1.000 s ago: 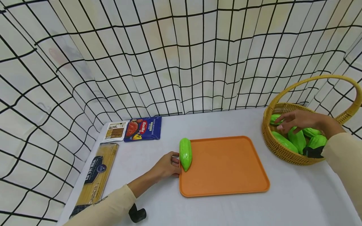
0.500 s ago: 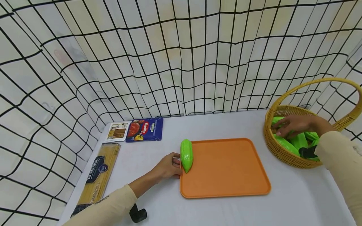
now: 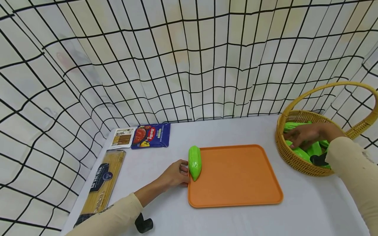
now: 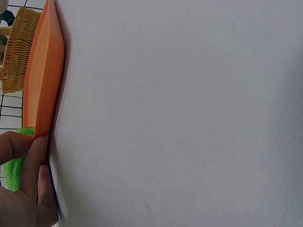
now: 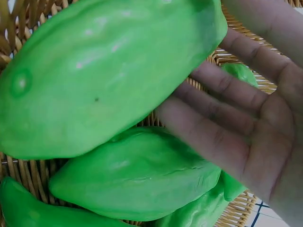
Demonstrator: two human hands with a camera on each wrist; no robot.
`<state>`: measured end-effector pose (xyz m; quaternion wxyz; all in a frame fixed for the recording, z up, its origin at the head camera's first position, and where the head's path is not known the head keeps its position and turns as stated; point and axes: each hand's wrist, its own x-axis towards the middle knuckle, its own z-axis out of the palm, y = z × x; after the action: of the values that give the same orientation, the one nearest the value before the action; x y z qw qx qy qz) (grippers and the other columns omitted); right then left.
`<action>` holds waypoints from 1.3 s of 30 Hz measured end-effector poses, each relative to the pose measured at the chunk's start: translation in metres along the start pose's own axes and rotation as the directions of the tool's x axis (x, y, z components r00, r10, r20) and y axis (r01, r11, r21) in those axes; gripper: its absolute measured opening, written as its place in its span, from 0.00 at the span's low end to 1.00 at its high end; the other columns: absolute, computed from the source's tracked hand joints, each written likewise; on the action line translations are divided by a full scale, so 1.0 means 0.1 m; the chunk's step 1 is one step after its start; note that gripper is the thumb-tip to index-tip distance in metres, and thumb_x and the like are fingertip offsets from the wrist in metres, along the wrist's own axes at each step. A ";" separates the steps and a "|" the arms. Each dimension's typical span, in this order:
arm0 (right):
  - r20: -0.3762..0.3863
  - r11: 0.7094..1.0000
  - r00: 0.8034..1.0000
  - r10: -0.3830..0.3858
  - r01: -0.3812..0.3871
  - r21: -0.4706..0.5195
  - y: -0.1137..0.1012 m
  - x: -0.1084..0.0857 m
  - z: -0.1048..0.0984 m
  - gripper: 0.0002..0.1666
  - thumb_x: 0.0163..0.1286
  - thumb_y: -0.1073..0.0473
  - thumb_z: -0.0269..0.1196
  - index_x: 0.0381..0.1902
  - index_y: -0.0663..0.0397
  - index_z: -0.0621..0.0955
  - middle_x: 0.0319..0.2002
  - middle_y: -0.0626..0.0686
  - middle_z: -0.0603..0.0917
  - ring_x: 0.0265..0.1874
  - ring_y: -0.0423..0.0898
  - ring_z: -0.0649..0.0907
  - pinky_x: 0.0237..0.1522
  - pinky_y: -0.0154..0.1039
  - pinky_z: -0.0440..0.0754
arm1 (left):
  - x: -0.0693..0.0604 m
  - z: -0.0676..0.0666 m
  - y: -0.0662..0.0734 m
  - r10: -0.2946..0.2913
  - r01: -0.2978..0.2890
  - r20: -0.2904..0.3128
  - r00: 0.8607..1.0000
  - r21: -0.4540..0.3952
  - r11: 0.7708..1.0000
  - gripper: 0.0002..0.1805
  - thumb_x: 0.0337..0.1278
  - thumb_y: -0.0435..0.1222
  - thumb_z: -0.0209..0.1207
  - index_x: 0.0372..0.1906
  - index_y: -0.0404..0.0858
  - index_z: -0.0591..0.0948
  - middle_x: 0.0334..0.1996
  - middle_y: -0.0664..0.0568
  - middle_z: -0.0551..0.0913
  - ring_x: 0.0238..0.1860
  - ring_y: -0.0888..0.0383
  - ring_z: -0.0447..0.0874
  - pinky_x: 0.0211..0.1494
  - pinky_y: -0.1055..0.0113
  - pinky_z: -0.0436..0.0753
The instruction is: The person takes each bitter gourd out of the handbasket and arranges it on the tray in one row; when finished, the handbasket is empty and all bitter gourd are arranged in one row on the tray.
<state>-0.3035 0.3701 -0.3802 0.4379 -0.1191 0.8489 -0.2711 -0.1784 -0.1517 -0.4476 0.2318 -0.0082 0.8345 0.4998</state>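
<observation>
"Black netting [image 3: 229,13] behind white table [image 3: 224,131]. Left hand [image 3: 174,173]?"

"Pinches edge of orange tray [image 3: 236,177]; green vegetable [image 3: 195,162] lies along that side."

"Right hand [image 3: 305,135]?"

"Inside basket [image 3: 289,160]. Fingertips hidden behind another vegetable [image 5: 104,80], thumb cut off; can't tell if gripping."

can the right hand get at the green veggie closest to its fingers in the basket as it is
Most likely yes: the right hand is reaching into the basket, fingertips right at the edge of that green veggie, and no other veggie covers it in the right wrist view.
</observation>
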 end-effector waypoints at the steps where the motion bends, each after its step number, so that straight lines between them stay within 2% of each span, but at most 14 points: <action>1: -0.001 1.000 1.000 0.006 -0.006 -0.004 0.00 0.00 0.00 0.55 0.68 0.48 0.67 0.76 0.74 0.52 0.72 0.79 0.56 0.69 0.73 0.66 0.61 0.57 0.82 | 0.00 0.00 0.00 0.000 0.000 -0.001 1.000 0.003 1.000 0.40 0.46 0.26 0.69 0.68 0.30 0.67 0.49 0.42 0.77 0.43 0.53 0.82 0.41 0.63 0.90; 9: 0.002 0.999 1.000 0.012 -0.012 -0.035 0.00 -0.02 0.00 0.55 0.69 0.46 0.66 0.76 0.73 0.52 0.72 0.81 0.52 0.70 0.75 0.61 0.60 0.56 0.83 | 0.00 0.00 -0.01 0.001 -0.001 0.004 1.000 -0.005 1.000 0.40 0.47 0.26 0.69 0.68 0.30 0.68 0.49 0.42 0.77 0.42 0.53 0.82 0.41 0.63 0.90; 12: -0.008 0.999 1.000 0.001 -0.002 -0.038 0.01 -0.05 -0.01 0.53 0.70 0.46 0.65 0.76 0.73 0.52 0.71 0.80 0.55 0.69 0.73 0.65 0.60 0.56 0.83 | 0.00 0.00 -0.01 -0.001 0.001 0.001 1.000 -0.012 1.000 0.40 0.46 0.26 0.69 0.68 0.30 0.68 0.49 0.42 0.77 0.41 0.53 0.82 0.41 0.63 0.90; 17: -0.060 1.000 0.998 -0.006 0.005 -0.031 0.03 -0.08 -0.02 0.51 0.71 0.46 0.64 0.76 0.70 0.54 0.71 0.80 0.55 0.66 0.71 0.71 0.59 0.56 0.83 | 0.00 0.00 -0.01 -0.003 0.003 0.005 1.000 -0.012 1.000 0.40 0.47 0.26 0.69 0.68 0.30 0.67 0.49 0.41 0.76 0.41 0.53 0.82 0.41 0.63 0.90; 20: -0.090 1.000 0.996 -0.004 0.002 -0.023 0.04 -0.10 -0.03 0.50 0.71 0.45 0.63 0.76 0.69 0.55 0.72 0.80 0.52 0.66 0.72 0.70 0.59 0.56 0.83 | 0.01 0.00 -0.01 -0.004 0.004 0.006 1.000 -0.016 1.000 0.40 0.47 0.25 0.69 0.68 0.30 0.67 0.49 0.41 0.76 0.41 0.53 0.82 0.40 0.63 0.90; 27: -0.155 1.000 0.988 -0.025 0.023 -0.013 0.06 -0.17 -0.05 0.50 0.73 0.44 0.60 0.76 0.71 0.53 0.72 0.81 0.49 0.67 0.76 0.66 0.57 0.58 0.83 | 0.02 0.00 -0.03 -0.003 0.004 0.013 1.000 -0.020 1.000 0.40 0.46 0.25 0.70 0.68 0.30 0.67 0.49 0.41 0.76 0.40 0.53 0.82 0.40 0.63 0.90; 33: -0.202 1.000 0.979 -0.028 0.030 0.009 0.06 -0.23 -0.03 0.50 0.73 0.43 0.59 0.77 0.67 0.52 0.73 0.79 0.44 0.67 0.79 0.63 0.55 0.61 0.83 | 0.03 -0.01 -0.04 -0.001 0.002 0.017 1.000 -0.018 1.000 0.40 0.47 0.26 0.69 0.68 0.29 0.67 0.49 0.41 0.76 0.40 0.53 0.82 0.40 0.63 0.90; 39: -0.235 0.998 0.970 -0.067 0.067 -0.006 0.07 -0.27 -0.03 0.48 0.75 0.43 0.56 0.78 0.65 0.51 0.74 0.79 0.46 0.69 0.80 0.59 0.55 0.67 0.81 | 0.04 0.00 -0.05 0.003 -0.003 0.015 1.000 -0.008 1.000 0.40 0.47 0.26 0.69 0.68 0.29 0.67 0.49 0.41 0.76 0.40 0.53 0.82 0.41 0.63 0.90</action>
<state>-0.2893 0.3892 -0.3645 0.3250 -0.1142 0.8899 -0.2990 -0.1811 -0.1534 -0.4528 0.2373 -0.0040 0.8308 0.5034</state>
